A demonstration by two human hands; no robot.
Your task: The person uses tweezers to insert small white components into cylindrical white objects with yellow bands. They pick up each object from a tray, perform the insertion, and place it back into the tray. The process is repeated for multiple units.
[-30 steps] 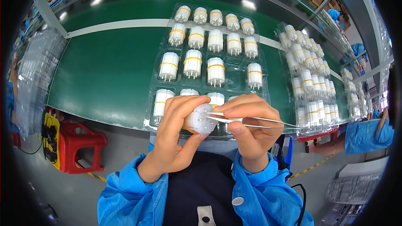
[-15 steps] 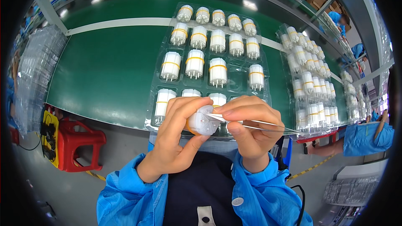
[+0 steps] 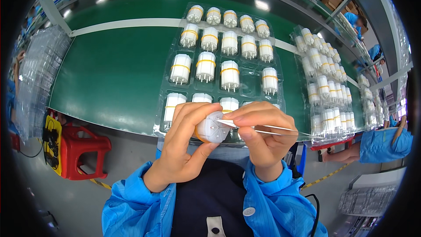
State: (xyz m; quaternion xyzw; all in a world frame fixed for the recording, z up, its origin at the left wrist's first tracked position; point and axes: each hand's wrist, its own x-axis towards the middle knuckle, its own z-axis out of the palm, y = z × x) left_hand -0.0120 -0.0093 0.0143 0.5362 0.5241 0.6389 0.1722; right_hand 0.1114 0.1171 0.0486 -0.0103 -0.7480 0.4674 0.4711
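My left hand [image 3: 182, 145] is closed around a white cylindrical plastic part [image 3: 212, 128], fingers over its top and thumb below. The part's end face, with raised segments, is turned up toward me, and an orange-yellow band shows low on its side. In my right hand [image 3: 265, 134] is a pair of metal tweezers [image 3: 280, 131], pinched between thumb and fingers. Their tips meet the right side of the end face; what they touch there is too small to make out. Just beyond my hands lies a clear plastic tray [image 3: 163, 88] of similar white, yellow-banded parts [image 3: 205, 66] with pins.
A green worktop [image 3: 109, 74] carries the tray. More filled trays [image 3: 322, 83] stand to the right, and stacked clear trays [image 3: 41, 79] at the left edge. A red stool [image 3: 85, 151] is at lower left. Co-workers in blue, one sleeve [image 3: 381, 145] at right, are nearby.
Both hands keep nearly the same place and hold. The tweezers' arms sit at a slightly different angle, and the tray appears shifted very slightly to the right.
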